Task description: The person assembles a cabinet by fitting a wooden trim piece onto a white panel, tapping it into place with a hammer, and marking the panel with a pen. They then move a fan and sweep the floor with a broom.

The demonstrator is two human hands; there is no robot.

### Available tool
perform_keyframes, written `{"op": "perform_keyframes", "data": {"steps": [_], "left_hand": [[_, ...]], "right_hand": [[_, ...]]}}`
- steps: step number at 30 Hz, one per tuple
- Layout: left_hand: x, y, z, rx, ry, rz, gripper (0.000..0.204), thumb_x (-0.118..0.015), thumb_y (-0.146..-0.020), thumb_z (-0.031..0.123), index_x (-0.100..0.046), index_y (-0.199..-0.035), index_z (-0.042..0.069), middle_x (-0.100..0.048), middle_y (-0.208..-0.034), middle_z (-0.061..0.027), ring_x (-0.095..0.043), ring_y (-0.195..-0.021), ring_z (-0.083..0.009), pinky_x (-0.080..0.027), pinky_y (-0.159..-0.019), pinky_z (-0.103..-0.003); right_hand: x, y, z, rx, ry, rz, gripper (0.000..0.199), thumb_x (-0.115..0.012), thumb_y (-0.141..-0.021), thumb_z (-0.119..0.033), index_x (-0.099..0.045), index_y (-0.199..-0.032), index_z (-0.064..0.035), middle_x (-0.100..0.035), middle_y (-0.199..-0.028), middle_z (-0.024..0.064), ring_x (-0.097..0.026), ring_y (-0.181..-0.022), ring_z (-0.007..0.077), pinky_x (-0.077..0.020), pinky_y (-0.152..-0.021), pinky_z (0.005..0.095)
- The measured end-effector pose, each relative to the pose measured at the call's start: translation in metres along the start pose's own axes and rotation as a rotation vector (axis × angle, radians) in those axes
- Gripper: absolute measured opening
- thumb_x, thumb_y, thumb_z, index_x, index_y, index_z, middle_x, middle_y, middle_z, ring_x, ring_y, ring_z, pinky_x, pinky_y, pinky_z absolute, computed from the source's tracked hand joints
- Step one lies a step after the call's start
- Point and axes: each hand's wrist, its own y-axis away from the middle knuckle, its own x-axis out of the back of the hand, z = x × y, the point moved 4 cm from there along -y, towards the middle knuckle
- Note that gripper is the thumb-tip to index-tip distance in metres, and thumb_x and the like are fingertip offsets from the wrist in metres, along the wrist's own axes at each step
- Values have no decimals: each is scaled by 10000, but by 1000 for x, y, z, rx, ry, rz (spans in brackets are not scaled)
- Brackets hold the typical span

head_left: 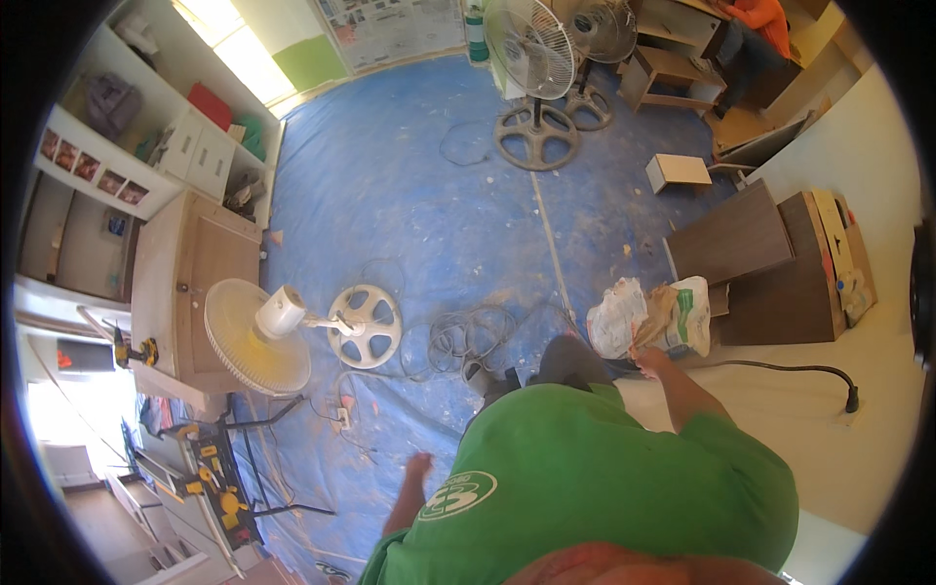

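Note:
My right hand (645, 363) reaches to a crumpled brown, white and green paper sack (675, 317) at the right. The fingers are closed at the sack's near left corner. A white crumpled bag (616, 317) lies against its left side. My left hand (419, 464) hangs out to my left over the blue sheet, holding nothing that I can see; its fingers look loosely open, though they are small in view. Beyond my feet, a loose coil of dark cable (473, 333) lies on the floor.
A blue sheet (409, 185) covers the floor. At left are a tilted white fan (258, 336), a wooden cabinet (200, 283) and a drill (135, 349). Two fans, one a grey stand fan (534, 132), stand far off. Dark boards (731, 234) lean right. A person in orange (756, 19) sits back right.

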Motion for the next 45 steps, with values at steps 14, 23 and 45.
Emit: {"op": "perform_keyframes", "data": {"steps": [14, 23, 45], "left_hand": [[514, -214, 208, -57, 1115, 685, 323, -581, -965, 221, -591, -1203, 4, -687, -1021, -64, -645, -902, -146, -495, -728, -256], [392, -228, 190, 296, 595, 512, 363, -657, -854, 268, -671, -1133, 36, -713, -1064, -158, -695, -933, -283, -543, -812, -388], [630, -487, 405, 234, 1036, 346, 345, -608, -929, 226, -643, -1186, -2, -698, -938, -65, -633, -853, -147, -496, -813, -285]], "right_hand": [[63, -208, -128, 384, 708, -198, 218, -615, -888, -250, -701, -850, -54, -682, -755, 112, -662, -647, 230, -517, -545, 424], [249, -294, -312, 267, -170, -195, 140, -594, -858, -128, -654, -770, -38, -633, -681, 73, -591, -541, 184, -469, -467, 324], [467, -415, -667, 579, -271, -302, 158, -583, -907, -83, -680, -1002, -2, -655, -779, 50, -587, -649, 118, -474, -578, 275]]}}
